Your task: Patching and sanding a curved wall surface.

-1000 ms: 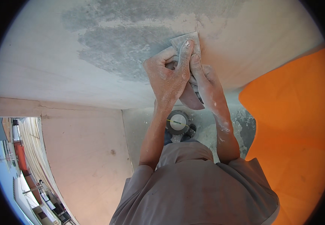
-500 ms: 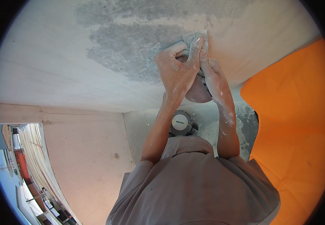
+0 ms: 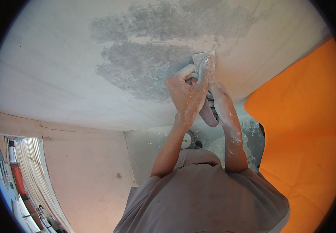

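Observation:
My left hand (image 3: 188, 91) is closed, its thumb pressed on a flat, dusty grey square-cornered sheet (image 3: 199, 58) whose top edge lies close to the pale wall (image 3: 71, 77). Against it, my right hand (image 3: 224, 104) is closed too, with its fingers curled. Below the hands hangs a rounded brownish-pink piece (image 3: 206, 115), like a sanding disc, beside the right fingers. Whether it joins the grey sheet is hidden by the hands. Pale dust coats both hands. A rough grey patch (image 3: 137, 68) spreads over the wall to their left.
An orange sheet (image 3: 299, 116) hangs along the right side. At lower left is a pinkish side wall (image 3: 86, 167) with an opening (image 3: 24, 174) to the outside. A round dark-rimmed object with a pale top (image 3: 187, 139) stands below, partly behind my left arm.
Both hands and the grey sheet have come down the picture and slightly to the right. The wall patch also sits lower in view. The hold on the sheet looks the same.

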The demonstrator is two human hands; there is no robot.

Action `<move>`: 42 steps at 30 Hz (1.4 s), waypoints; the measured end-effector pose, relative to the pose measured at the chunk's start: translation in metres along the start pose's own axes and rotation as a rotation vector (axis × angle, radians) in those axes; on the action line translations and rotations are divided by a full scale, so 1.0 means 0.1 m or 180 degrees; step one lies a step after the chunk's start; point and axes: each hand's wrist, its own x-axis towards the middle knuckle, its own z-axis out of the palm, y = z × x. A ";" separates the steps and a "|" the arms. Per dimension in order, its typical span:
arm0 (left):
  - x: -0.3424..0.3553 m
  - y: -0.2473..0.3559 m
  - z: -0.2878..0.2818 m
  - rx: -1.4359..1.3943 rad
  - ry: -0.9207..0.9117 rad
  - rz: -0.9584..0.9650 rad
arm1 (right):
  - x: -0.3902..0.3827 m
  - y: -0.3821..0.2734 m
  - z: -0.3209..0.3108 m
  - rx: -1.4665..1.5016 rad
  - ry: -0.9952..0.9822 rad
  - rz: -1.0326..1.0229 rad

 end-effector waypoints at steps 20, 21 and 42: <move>0.07 -0.02 0.07 -0.0367 -0.0179 -0.0059 | 0.05 -0.08 -0.03 -0.0884 0.0203 -0.0592; 0.10 0.04 0.06 -0.0447 -0.0198 -0.0038 | 0.04 -0.23 0.04 -0.0826 0.0139 -0.0597; 0.08 -0.05 -0.03 -0.0457 -0.0271 -0.0133 | -0.03 -0.13 0.05 -0.1078 0.0157 -0.0479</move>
